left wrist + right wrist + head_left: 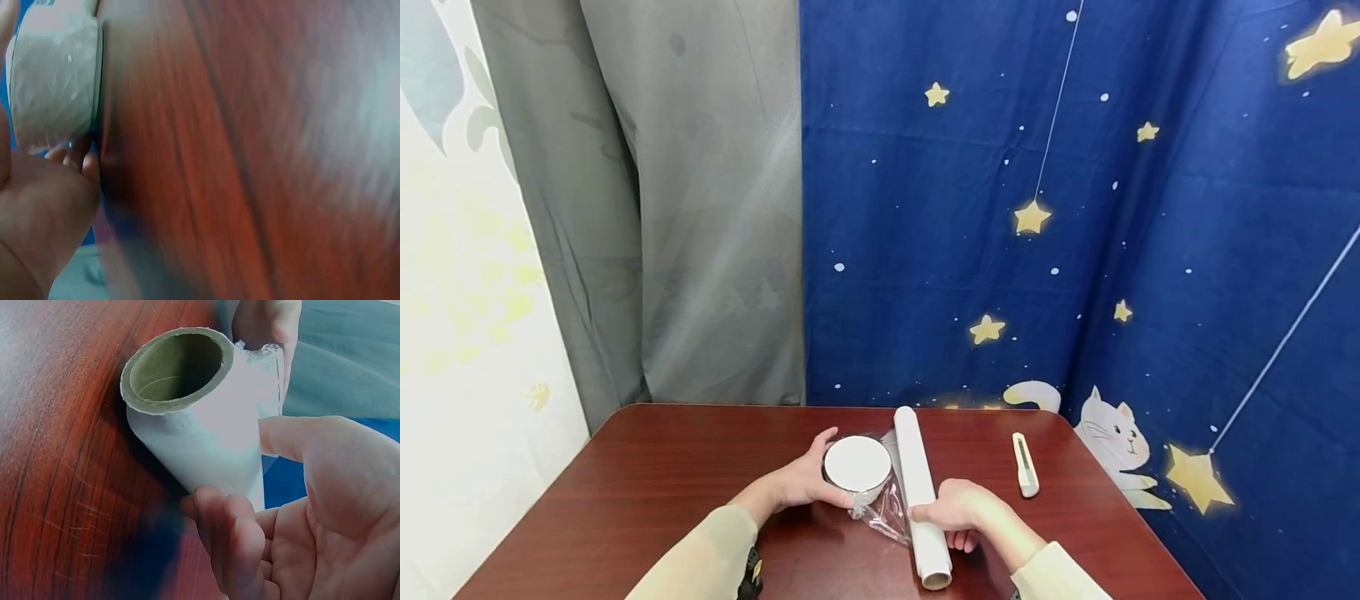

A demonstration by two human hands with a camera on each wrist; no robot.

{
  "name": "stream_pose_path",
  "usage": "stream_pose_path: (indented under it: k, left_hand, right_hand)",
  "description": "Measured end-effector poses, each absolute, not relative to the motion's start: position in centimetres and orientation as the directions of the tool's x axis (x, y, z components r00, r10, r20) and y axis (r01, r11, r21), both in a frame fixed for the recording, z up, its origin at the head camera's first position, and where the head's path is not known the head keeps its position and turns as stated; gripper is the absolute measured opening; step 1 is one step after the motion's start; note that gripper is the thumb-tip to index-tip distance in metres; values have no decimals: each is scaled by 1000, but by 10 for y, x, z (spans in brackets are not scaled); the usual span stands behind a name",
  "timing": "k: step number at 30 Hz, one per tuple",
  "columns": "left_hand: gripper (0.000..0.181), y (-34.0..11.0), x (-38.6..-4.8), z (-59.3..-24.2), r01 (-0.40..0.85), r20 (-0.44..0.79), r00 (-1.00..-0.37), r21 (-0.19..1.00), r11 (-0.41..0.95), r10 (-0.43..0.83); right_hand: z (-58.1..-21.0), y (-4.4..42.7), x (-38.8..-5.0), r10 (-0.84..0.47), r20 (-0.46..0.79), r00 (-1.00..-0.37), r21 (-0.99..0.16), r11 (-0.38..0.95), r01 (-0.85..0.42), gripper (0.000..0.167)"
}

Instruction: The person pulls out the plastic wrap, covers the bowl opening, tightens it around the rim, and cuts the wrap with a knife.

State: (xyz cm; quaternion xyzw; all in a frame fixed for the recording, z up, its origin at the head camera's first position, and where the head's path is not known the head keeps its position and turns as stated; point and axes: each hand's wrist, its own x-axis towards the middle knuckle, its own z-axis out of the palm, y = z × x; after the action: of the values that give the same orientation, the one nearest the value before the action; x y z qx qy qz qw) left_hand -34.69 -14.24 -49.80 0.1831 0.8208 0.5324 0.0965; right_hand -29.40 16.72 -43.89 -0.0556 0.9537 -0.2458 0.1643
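Left hand [802,482]'s curled round a wrapped tub [857,463], right hand [961,505] grips the white roll [913,458] in between; cutter [1025,467]'s lower right.

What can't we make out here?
Round item: underside, head view; hidden by its own body.
Roll: deep inside, right wrist view; shadow.
Left hand: partly cut off, left wrist view's left edge.
Cutter: blade out or in, head view; too small.
Table: near edge, head view; cut off at bottom.
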Motion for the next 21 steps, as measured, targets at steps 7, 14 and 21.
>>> stream_pose_path:
  k: [7,14,21]
  left_hand:
    - [113,-134,-350,-507,331,193,-909,873,357,369]
    - [143,-135,-345,-509,296,152,-921,871,392,357]
    - [142,-131,-341,-508,304,168,-927,860,409,336]
  right_hand:
    - [-438,167,-296,-176,-292,-940,-478,878,-16,53]
    - [-440,169,-296,-177,-298,-938,-484,875,-12,54]
    - [-441,168,-297,-172,-298,-939,-486,874,-6,53]
